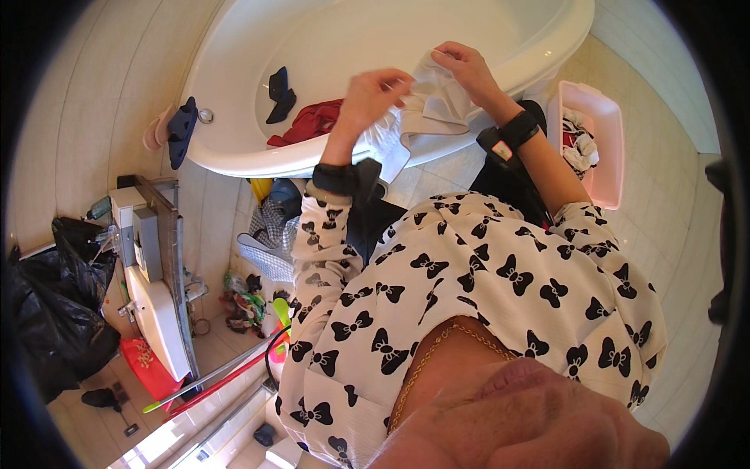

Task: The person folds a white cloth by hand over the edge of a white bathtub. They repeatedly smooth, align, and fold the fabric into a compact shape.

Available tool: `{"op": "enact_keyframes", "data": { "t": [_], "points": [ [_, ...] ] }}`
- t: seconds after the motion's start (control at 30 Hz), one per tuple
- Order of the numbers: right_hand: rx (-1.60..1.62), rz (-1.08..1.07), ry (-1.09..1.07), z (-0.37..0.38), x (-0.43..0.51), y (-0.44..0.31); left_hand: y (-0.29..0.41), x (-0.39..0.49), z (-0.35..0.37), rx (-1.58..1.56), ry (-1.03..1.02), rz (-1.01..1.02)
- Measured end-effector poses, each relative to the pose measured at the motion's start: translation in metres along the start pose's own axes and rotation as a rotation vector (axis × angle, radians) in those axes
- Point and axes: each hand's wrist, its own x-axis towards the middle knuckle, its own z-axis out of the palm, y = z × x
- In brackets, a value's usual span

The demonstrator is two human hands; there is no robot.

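Over the near rim of a white bathtub (234, 161), my right hand (469, 70) pinches the upper edge of a white fabric piece with a darker trim (433, 111). The cloth drapes down in folds past the rim. My left hand (378, 97) is blurred, with bent fingers at the cloth's left side; whether they grip it I cannot tell. Inside the tub, a dark red cloth (307, 123) lies left of my left hand. Beyond it rest small dark blue and black cloth pieces (281, 94). Both wrists wear black bands.
A pink plastic basin (606, 164) with clothes stands on the floor at right. Slippers (183, 132) lean at the tub's left end. Farther left are a washbasin (155, 322), a black plastic bag (53, 322) and long poles (220, 378). Checked fabric (266, 255) sits below the tub's rim.
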Motion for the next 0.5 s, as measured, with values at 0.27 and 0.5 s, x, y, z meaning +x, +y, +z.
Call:
{"op": "enact_keyframes", "data": {
  "t": [0.27, 0.5],
  "points": [
    [-0.176, -0.313, -0.318, 0.029, -0.027, -0.047, -0.053, 0.031, 0.003, 0.327, 0.011, 0.242],
    [0.024, -0.243, -0.221, -0.006, -0.014, -0.059, -0.058, 0.026, -0.047, 0.214, 0.317, 0.128]
  ]
}}
